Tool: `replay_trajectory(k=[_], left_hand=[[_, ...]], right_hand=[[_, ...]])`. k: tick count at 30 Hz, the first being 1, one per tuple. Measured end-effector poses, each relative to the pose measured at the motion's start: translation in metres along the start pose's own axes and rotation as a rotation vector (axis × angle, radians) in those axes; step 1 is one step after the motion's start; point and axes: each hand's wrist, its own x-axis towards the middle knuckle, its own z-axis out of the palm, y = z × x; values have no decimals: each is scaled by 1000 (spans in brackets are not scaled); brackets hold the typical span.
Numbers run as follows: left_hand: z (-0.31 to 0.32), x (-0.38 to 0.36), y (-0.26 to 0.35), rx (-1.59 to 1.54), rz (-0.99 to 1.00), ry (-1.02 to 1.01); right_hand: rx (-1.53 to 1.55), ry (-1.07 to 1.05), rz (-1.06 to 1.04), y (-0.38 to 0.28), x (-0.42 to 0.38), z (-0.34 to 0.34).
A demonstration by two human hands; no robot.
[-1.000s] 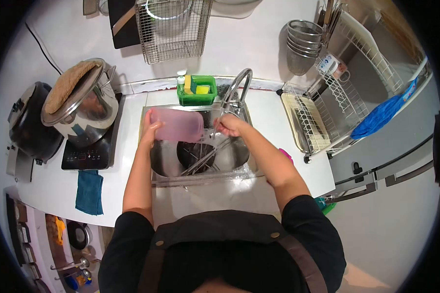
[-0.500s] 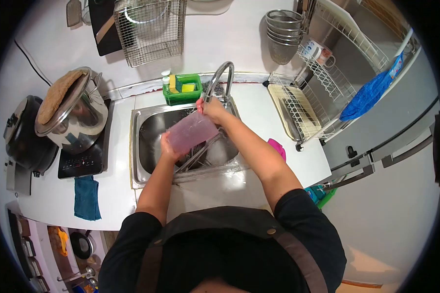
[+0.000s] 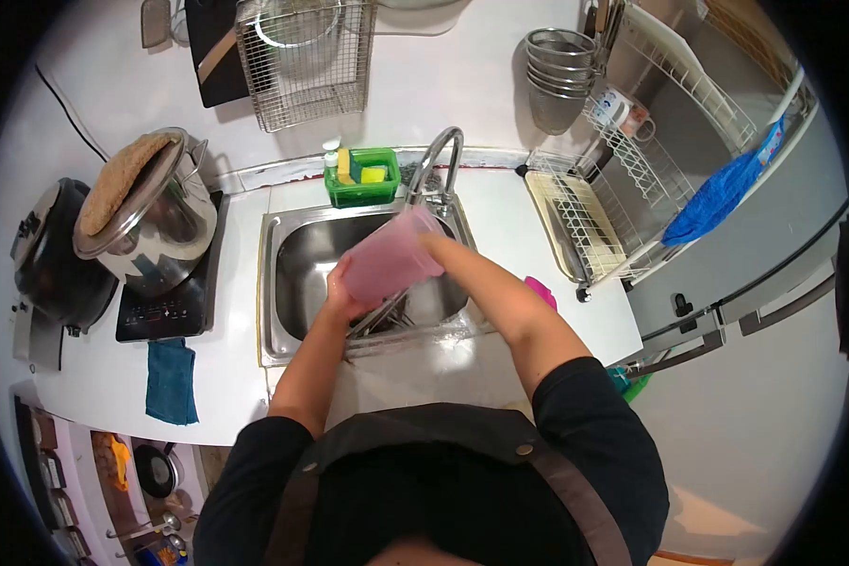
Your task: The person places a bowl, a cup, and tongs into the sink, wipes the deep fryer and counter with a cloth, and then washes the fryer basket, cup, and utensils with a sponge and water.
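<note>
A translucent pink plastic container (image 3: 387,259) is held tilted over the steel sink (image 3: 292,247), its open end toward the upper right. My left hand (image 3: 341,289) is wrapped round its lower left side. At the open end, my right hand (image 3: 430,247) reaches in past the rim; its fingers are hidden by the pink wall. Beneath the container, several thin metal utensils (image 3: 391,316) lie in the sink. The curved faucet (image 3: 441,141) stands just behind the container's rim.
Behind the sink sits a green basket (image 3: 363,191) with sponges and a bottle. To the left, a steel pot (image 3: 165,231) stands on a black induction cooker (image 3: 165,316), near a teal cloth (image 3: 171,382). A wire dish rack (image 3: 585,212) is on the right.
The pink container has turned so its open end faces up and right. My right hand has gone from its outer upper edge into the opening. The view has shifted slightly.
</note>
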Motion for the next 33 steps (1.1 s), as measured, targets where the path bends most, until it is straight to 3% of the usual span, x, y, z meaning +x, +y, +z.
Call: replay_trajectory(k=[4,6,10,12,16,19,20,22,23,24,25,26,28,30,32,33], left_hand=[[7,-8,21,38,-70,129],[22,-11,21,-99,-151,363],[18,-12,36,12,-116,323],[16,-14,30,72,-160,420],[4,-11,28,-4,-127,396],[-33,-9,48,309,105,321],[-52,-9,55,388,195,283],[-23,-42,85,336,260,418],[-25,-38,88,336,259,420],[-29,-34,91,804,557,513],[-33,-34,92,1280,853,584],[-17,-36,88,1286,848,585],[37,-37,71,1684,572,620],[27,-19,46,1609,650,593],[6,3,25,1523,736,566],[3,3,23,906,438,462]], right_hand=[[89,-155,-76,19,12,17],[134,-171,-86,19,13,16],[167,-189,-92,19,17,17],[200,-194,-92,21,22,19],[345,-284,-114,29,33,29],[502,-363,-234,25,26,34],[514,-324,-281,18,17,28],[357,-107,-302,2,4,6],[345,65,-183,-6,4,-5],[222,213,-130,-17,-10,-8],[173,157,-146,-31,-27,-1],[122,103,-162,-41,-40,4],[-7,-8,-273,-47,-35,14],[-137,-108,-382,-53,-35,31],[292,-35,-667,-64,-46,46],[292,-31,-666,-62,-47,43]])
